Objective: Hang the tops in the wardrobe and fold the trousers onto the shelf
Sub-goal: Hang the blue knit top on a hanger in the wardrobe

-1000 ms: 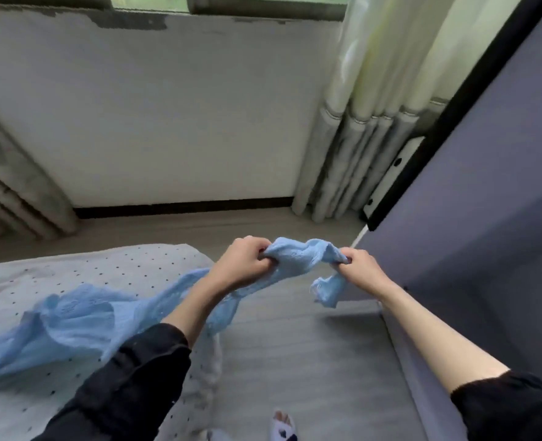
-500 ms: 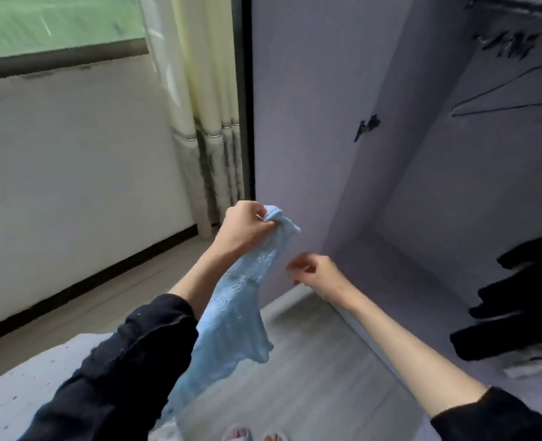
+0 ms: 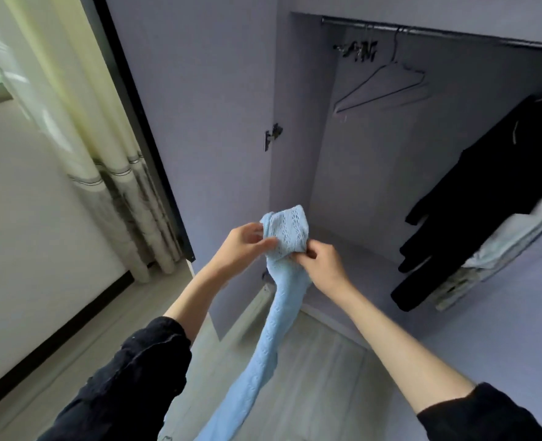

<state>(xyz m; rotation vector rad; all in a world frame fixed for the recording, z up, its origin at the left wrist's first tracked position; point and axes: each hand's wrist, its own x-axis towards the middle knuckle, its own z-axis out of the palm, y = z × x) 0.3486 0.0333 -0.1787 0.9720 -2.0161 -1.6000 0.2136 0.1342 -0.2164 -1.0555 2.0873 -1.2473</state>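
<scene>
Both my hands on the light blue knit top, held up in front of the open wardrobe.

Left hand (image 3: 242, 246) pinches the bunched upper end of the light blue top (image 3: 287, 237); right hand (image 3: 322, 265) pinches it from the other side, fingers curled on the fabric. The rest hangs down between my forearms. Empty wire hanger (image 3: 382, 87) on the rail (image 3: 422, 30); black garment (image 3: 473, 211) hangs at wardrobe's right side.

No words, labels, brands or numbers can be read anywhere here. The blue top (image 3: 287, 232) carries only a knitted lace pattern. The wardrobe (image 3: 374, 173) walls are plain lilac, unmarked.
</scene>
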